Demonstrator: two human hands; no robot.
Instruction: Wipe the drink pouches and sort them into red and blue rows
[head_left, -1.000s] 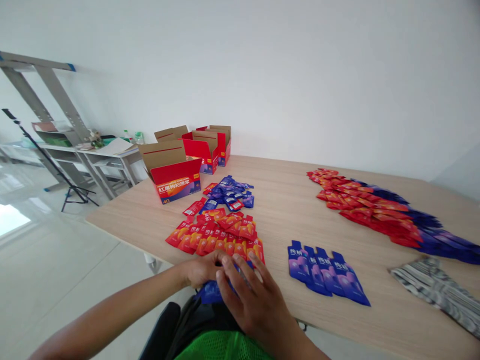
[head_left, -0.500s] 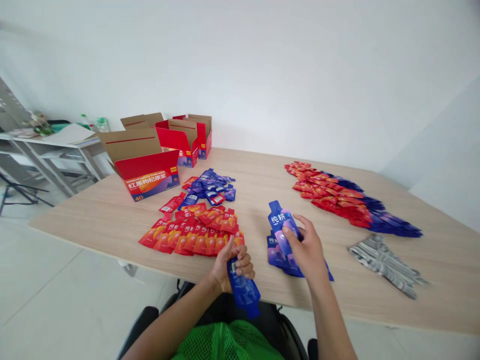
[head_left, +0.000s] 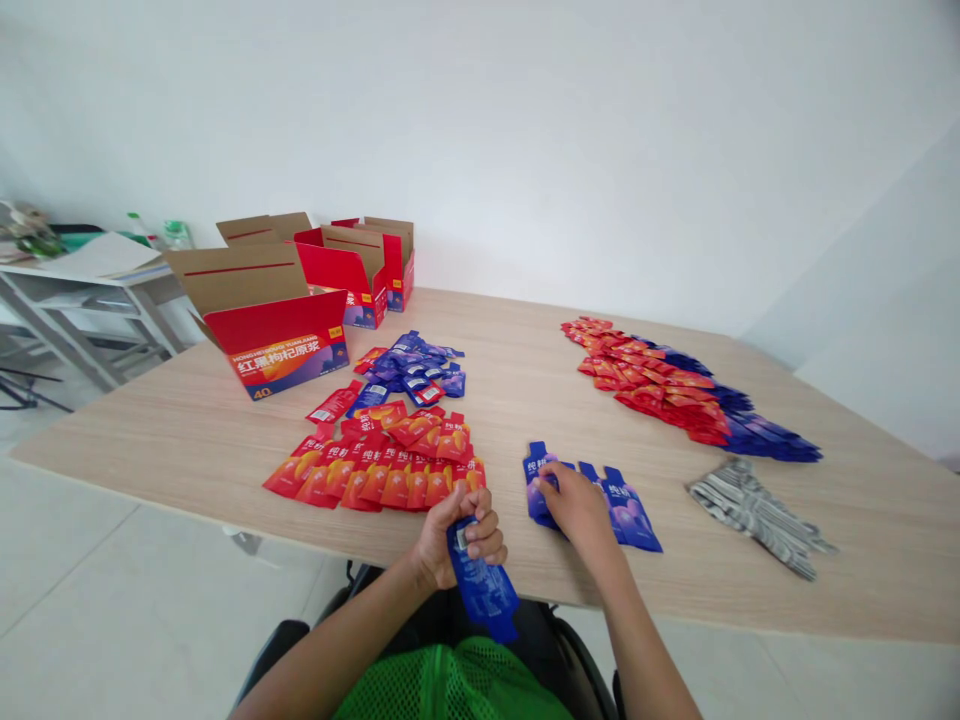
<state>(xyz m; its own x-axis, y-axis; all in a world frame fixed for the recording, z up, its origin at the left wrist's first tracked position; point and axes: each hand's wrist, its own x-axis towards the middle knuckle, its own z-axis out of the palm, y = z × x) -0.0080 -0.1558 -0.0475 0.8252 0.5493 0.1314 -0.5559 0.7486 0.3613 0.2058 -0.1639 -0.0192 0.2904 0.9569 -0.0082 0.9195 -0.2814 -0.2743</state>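
Note:
My left hand [head_left: 463,540] is closed around a blue pouch [head_left: 484,590] at the table's front edge, its spout end pointing down towards my lap. My right hand [head_left: 574,500] is over a short row of blue pouches [head_left: 630,515] lying flat on the table. Its fingers are bent and pinch the leftmost blue pouch [head_left: 535,464], which rests at table level; the palm hides part of the row. Left of my hands, red-orange pouches [head_left: 397,478] lie overlapping in rows, spouts away from me. Behind them is a loose heap of blue pouches [head_left: 412,362] with a few red ones.
Open red cartons [head_left: 289,350] stand at the back left of the wooden table [head_left: 510,400]. Long overlapping stacks of red pouches [head_left: 645,385] and blue pouches [head_left: 772,435] fill the right side. A striped grey glove [head_left: 754,510] lies nearer. A side desk [head_left: 97,275] stands far left.
My right hand has lowered the blue pouch from above the row onto its left end. The left hand keeps its grip on its pouch. The view has shifted slightly.

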